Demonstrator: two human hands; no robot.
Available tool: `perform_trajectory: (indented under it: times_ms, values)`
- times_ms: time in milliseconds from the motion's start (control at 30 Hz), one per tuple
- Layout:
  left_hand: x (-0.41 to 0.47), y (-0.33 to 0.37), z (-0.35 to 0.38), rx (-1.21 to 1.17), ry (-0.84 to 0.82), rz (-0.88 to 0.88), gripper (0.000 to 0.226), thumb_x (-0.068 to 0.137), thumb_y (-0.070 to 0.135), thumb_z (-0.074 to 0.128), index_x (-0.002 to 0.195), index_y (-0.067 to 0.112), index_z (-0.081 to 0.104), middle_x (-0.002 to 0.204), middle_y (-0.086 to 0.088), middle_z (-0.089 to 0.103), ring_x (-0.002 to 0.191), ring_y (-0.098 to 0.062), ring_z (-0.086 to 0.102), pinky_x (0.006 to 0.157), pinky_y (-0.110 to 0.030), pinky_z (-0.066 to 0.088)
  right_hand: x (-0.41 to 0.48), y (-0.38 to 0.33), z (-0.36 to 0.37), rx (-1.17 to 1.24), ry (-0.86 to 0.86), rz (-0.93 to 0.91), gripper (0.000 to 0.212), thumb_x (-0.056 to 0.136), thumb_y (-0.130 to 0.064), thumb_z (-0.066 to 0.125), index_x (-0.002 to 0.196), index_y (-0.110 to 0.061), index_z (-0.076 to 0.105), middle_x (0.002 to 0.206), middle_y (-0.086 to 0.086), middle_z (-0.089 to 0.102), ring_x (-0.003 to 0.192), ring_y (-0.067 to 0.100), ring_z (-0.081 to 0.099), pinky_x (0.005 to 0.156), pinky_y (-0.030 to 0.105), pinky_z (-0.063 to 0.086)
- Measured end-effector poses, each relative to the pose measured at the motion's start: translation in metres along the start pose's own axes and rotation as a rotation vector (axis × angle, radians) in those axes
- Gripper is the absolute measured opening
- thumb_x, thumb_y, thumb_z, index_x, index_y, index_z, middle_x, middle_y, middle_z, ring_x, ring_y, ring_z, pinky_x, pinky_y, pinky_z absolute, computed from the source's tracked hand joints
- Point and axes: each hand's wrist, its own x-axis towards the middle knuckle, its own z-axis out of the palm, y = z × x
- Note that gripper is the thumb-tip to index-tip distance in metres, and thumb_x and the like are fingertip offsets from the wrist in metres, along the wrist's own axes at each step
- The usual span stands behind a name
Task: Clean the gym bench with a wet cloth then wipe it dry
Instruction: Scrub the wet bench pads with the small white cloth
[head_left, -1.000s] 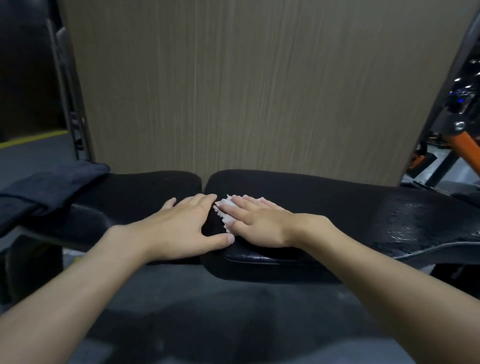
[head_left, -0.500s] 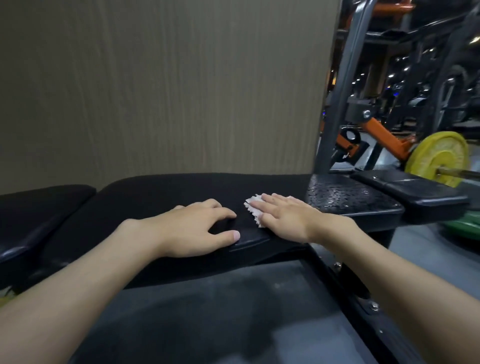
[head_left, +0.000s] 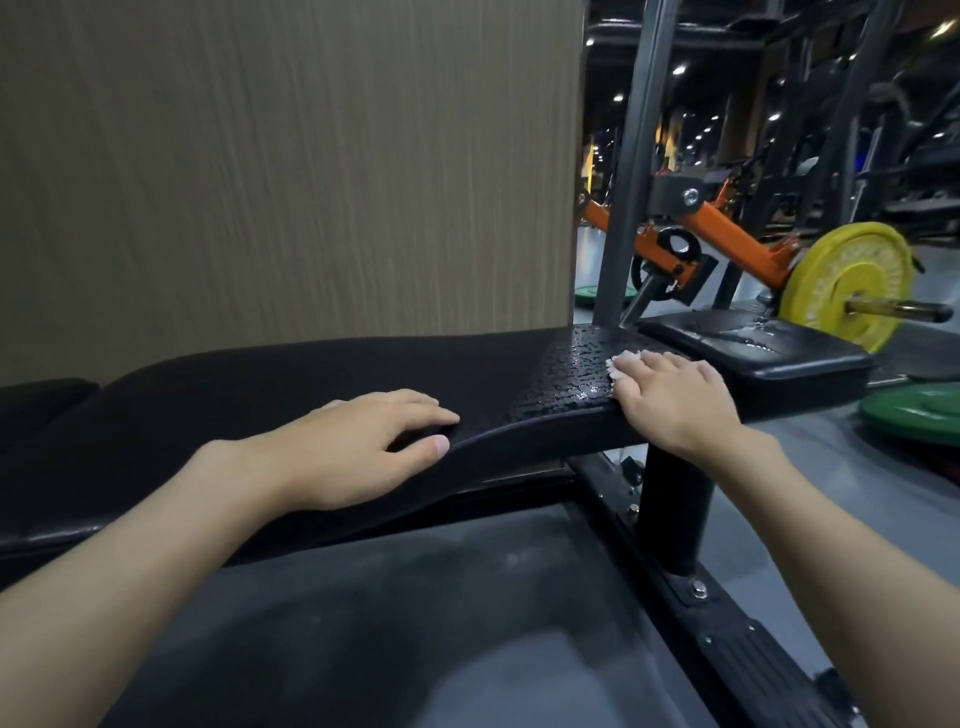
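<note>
You are pressing your right hand (head_left: 675, 402) flat onto a white cloth (head_left: 621, 364) at the right-hand end of the black gym bench (head_left: 311, 374). Only the cloth's crumpled edge is peeking out past your fingertips (head_left: 649, 358); the rest is lying hidden under your palm. Your fingers are lying spread and extended over it, not curled around it, so the cloth is being pinned against the pad rather than gripped.

The pad around and just to the left of that hand is glistening with beads of water (head_left: 566, 374), while the surface further left is looking matte.

Your left hand (head_left: 358, 447) is resting well apart from the cloth, open, with its fingers draped over the top of the pad and the thumb hooking the near edge. It is holding nothing.

Just beyond your right hand, a second black pad (head_left: 769, 348) is sitting close by, also shining wet. Behind it, a yellow weight plate (head_left: 847, 283) is hanging on an orange arm (head_left: 727, 234), and a green plate (head_left: 919, 410) is lying on the floor to the right. A wood-grain panel (head_left: 285, 166) is standing behind the bench.
</note>
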Motion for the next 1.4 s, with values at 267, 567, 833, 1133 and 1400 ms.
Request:
perform_trajectory:
  times_ms: [267,567,833,1133,1400]
  values:
    - [-0.037,-0.053,-0.019,-0.009,0.014,-0.051,0.046,0.094,0.064,0.027,0.129,0.047,0.053,0.134,0.037,0.044,0.127,0.005,0.042,0.110,-0.043,0.036,-0.053,-0.148,0.011,0.069,0.088,-0.275,0.066,0.087,-0.049,0.003,0.127,-0.030,0.052,0.131,-0.006,0.058,0.129,0.021,0.046,0.106,0.049,0.031]
    - [-0.113,-0.127,-0.042,-0.016,0.047,-0.229,0.061,0.098,0.060,0.016,0.119,0.025,0.061,0.124,0.016,0.057,0.120,-0.009,0.050,0.105,-0.042,0.037,-0.106,-0.292,0.015,0.090,0.188,-0.492,0.053,0.097,-0.042,0.021,0.121,-0.017,0.061,0.111,0.001,0.066,0.108,0.030,0.059,0.089,0.046,0.039]
    - [-0.177,-0.189,-0.054,-0.269,0.134,-0.285,0.065,0.100,0.060,0.018,0.120,0.015,0.060,0.121,0.002,0.064,0.115,-0.014,0.057,0.104,-0.039,0.041,-0.150,-0.415,0.018,0.099,0.206,-0.686,0.053,0.096,-0.044,0.032,0.128,-0.011,0.058,0.123,0.013,0.060,0.115,0.036,0.052,0.096,0.055,0.038]
    - [-0.192,-0.210,-0.047,-0.482,0.164,-0.224,0.053,0.101,0.056,0.021,0.133,0.027,0.051,0.124,0.007,0.058,0.103,-0.007,0.064,0.091,-0.037,0.055,-0.157,-0.461,0.055,0.147,0.595,-0.679,0.031,0.099,-0.025,0.048,0.113,-0.007,0.070,0.111,0.017,0.067,0.107,0.038,0.062,0.097,0.053,0.044]
    - [-0.171,-0.190,-0.039,-0.164,0.091,-0.135,0.060,0.098,0.060,0.008,0.138,0.040,0.047,0.136,0.024,0.047,0.134,-0.002,0.036,0.115,-0.038,0.018,-0.155,-0.345,0.056,0.086,0.685,-0.577,0.038,0.094,-0.027,0.052,0.125,-0.008,0.064,0.133,0.016,0.061,0.131,0.038,0.051,0.113,0.057,0.030]
